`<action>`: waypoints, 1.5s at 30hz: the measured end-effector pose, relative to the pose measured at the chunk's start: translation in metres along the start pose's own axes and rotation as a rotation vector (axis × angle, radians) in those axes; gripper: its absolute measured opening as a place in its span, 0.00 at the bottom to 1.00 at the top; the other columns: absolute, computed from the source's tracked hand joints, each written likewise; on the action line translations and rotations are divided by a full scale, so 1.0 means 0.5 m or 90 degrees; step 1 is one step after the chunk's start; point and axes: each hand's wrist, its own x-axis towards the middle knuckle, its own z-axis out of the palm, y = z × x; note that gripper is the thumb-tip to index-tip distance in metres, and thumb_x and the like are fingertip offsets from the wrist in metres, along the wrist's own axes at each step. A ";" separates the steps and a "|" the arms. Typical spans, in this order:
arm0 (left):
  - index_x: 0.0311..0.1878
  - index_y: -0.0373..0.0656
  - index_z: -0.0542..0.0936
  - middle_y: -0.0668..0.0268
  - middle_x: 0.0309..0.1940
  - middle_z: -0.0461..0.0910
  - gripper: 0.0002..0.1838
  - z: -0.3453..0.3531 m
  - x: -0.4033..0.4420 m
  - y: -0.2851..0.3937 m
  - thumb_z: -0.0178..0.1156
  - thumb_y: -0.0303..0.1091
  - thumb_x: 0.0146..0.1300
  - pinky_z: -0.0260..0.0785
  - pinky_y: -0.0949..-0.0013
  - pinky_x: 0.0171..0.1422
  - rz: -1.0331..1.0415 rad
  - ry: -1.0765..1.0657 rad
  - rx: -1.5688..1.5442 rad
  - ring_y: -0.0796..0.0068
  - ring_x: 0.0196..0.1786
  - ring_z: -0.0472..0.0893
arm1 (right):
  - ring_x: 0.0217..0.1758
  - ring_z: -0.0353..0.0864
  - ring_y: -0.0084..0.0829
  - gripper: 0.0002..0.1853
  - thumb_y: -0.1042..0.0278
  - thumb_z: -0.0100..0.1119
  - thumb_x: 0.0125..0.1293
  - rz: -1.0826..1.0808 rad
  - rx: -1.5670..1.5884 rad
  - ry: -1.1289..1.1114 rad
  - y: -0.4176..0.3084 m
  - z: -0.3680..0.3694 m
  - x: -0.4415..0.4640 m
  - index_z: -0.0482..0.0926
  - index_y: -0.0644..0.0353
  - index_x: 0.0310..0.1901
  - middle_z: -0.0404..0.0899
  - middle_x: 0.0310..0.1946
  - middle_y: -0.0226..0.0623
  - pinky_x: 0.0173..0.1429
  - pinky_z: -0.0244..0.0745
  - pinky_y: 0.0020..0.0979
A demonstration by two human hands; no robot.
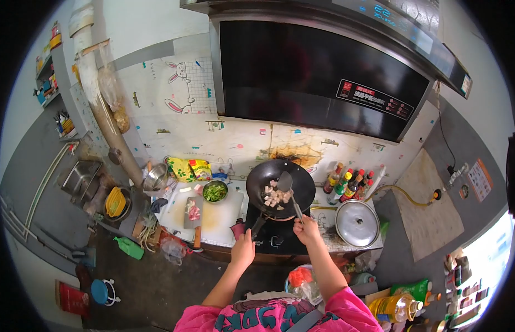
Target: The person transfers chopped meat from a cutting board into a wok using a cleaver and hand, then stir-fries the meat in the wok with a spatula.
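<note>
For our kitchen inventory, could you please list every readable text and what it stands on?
"22": range hood display; characters below unclear.
"液晶平板": range hood label; remainder too small.
Too blurred, folded or small: pink shirt lettering, sauce bottle labels, yellow packets, wall notice.

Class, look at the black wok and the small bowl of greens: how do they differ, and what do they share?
Size: the wok is much wider than the bowl.
Contents: the wok holds pale diced pieces; the bowl holds chopped greens.
Handling: the left hand grips the wok's handle, while no hand touches the bowl.
Shared: both are round, open at the top and hold cut food.
</note>
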 end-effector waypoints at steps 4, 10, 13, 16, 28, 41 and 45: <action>0.59 0.38 0.62 0.51 0.38 0.71 0.26 -0.001 -0.001 0.000 0.55 0.33 0.59 0.70 0.53 0.36 -0.003 -0.007 0.003 0.50 0.36 0.77 | 0.19 0.55 0.20 0.08 0.68 0.34 0.72 0.029 0.118 0.065 -0.001 0.036 0.009 0.60 0.62 0.36 0.63 0.25 0.35 0.20 0.52 0.21; 0.59 0.37 0.62 0.52 0.38 0.71 0.26 -0.001 0.000 -0.001 0.55 0.33 0.58 0.71 0.53 0.36 0.000 -0.008 0.006 0.50 0.35 0.77 | 0.18 0.54 0.20 0.12 0.66 0.33 0.72 0.089 0.260 -0.002 -0.008 0.015 0.050 0.60 0.66 0.34 0.62 0.25 0.35 0.19 0.51 0.19; 0.59 0.37 0.62 0.52 0.38 0.71 0.26 0.001 0.001 -0.003 0.55 0.33 0.58 0.71 0.53 0.36 0.002 -0.007 0.014 0.50 0.36 0.77 | 0.18 0.54 0.19 0.12 0.66 0.34 0.72 0.113 0.231 -0.026 -0.011 0.018 0.022 0.60 0.67 0.35 0.62 0.25 0.35 0.18 0.50 0.19; 0.59 0.37 0.62 0.52 0.38 0.71 0.26 0.006 0.001 -0.006 0.55 0.33 0.58 0.71 0.53 0.36 0.009 -0.002 0.015 0.50 0.36 0.77 | 0.18 0.54 0.19 0.10 0.67 0.35 0.72 0.117 0.182 -0.048 -0.016 0.026 0.002 0.61 0.66 0.37 0.63 0.26 0.35 0.18 0.50 0.19; 0.60 0.37 0.62 0.51 0.38 0.71 0.26 0.003 0.001 -0.004 0.55 0.33 0.58 0.71 0.53 0.36 0.008 -0.007 0.010 0.50 0.36 0.77 | 0.28 0.76 0.37 0.23 0.71 0.50 0.63 -0.494 -1.006 0.038 0.043 -0.035 0.028 0.64 0.62 0.60 0.75 0.31 0.45 0.32 0.72 0.36; 0.59 0.36 0.62 0.51 0.38 0.71 0.26 0.001 0.000 0.003 0.55 0.32 0.58 0.71 0.54 0.36 0.001 -0.002 0.009 0.50 0.35 0.77 | 0.39 0.76 0.53 0.25 0.76 0.52 0.57 -0.477 -1.217 0.071 0.027 -0.006 -0.019 0.66 0.59 0.59 0.74 0.36 0.53 0.43 0.72 0.45; 0.59 0.35 0.62 0.50 0.37 0.71 0.26 -0.002 0.000 0.003 0.55 0.31 0.58 0.71 0.54 0.36 0.005 0.001 -0.001 0.50 0.35 0.77 | 0.38 0.77 0.53 0.25 0.75 0.51 0.58 -0.469 -1.253 0.097 0.011 -0.019 -0.019 0.65 0.59 0.59 0.74 0.36 0.53 0.42 0.73 0.46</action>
